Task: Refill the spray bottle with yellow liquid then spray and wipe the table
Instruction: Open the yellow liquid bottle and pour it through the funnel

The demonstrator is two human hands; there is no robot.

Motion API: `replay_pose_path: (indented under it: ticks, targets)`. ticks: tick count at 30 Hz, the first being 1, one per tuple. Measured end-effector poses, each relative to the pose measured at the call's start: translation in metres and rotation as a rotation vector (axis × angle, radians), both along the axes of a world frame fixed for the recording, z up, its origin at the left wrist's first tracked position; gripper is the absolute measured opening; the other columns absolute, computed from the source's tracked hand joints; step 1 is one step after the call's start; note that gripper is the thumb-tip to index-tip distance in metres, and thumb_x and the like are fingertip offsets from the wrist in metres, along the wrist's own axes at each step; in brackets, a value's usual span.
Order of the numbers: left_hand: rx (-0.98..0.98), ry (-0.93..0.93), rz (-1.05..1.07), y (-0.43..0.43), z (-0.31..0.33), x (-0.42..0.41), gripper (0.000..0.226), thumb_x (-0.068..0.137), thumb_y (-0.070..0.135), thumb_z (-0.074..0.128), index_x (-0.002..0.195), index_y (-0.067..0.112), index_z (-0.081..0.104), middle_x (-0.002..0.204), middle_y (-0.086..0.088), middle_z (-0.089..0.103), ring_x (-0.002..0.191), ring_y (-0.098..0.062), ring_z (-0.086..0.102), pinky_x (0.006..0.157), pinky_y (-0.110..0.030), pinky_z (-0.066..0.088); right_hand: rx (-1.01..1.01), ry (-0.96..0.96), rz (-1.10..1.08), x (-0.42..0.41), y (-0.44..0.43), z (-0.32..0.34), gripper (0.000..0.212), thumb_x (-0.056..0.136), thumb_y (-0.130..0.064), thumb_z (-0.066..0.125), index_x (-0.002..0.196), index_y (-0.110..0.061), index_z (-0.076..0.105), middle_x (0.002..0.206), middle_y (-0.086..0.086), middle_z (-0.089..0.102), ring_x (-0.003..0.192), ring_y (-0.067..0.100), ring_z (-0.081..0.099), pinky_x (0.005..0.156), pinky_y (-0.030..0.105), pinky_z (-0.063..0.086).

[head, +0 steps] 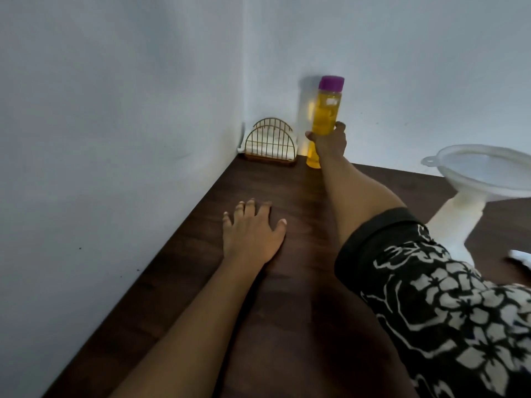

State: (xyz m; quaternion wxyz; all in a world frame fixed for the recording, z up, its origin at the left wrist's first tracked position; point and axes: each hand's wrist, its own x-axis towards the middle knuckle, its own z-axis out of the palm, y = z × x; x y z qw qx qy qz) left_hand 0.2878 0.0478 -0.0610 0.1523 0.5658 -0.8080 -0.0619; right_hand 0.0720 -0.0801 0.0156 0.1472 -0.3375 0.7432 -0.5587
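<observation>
A tall clear bottle of yellow liquid (324, 110) with a purple cap stands upright at the far end of the dark wooden table (287, 311), against the wall. My right hand (329, 142) reaches out and is wrapped around its lower half. Flat on the table lies my left hand (253, 234), fingers spread, holding nothing. At the right edge a white spray bottle body (451, 225) stands with a white funnel (485, 170) set in its neck; its lower part is hidden behind my patterned sleeve.
A gold wire holder (270, 145) with something white in it sits in the far corner, just left of the yellow bottle. Pale walls close off the table on the left and at the back. A white object (521, 258) shows at the right edge.
</observation>
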Motion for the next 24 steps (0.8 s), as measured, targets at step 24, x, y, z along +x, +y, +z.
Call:
replay_pose_path:
  ticks: [24]
  targets:
    - [0.088,-0.064,-0.067,0.021,0.022,0.016,0.056,0.095,0.050,0.035,0.144,0.023,0.032,0.154,-0.005,0.026,0.142,-0.025,0.024,0.111,-0.046,0.023,-0.030,0.185,0.288,0.086,0.204,-0.015,0.049,0.069,-0.038,0.079,0.105,-0.021,0.051,0.110,0.001,0.064,0.104,0.021,0.060,0.091,0.041,0.049]
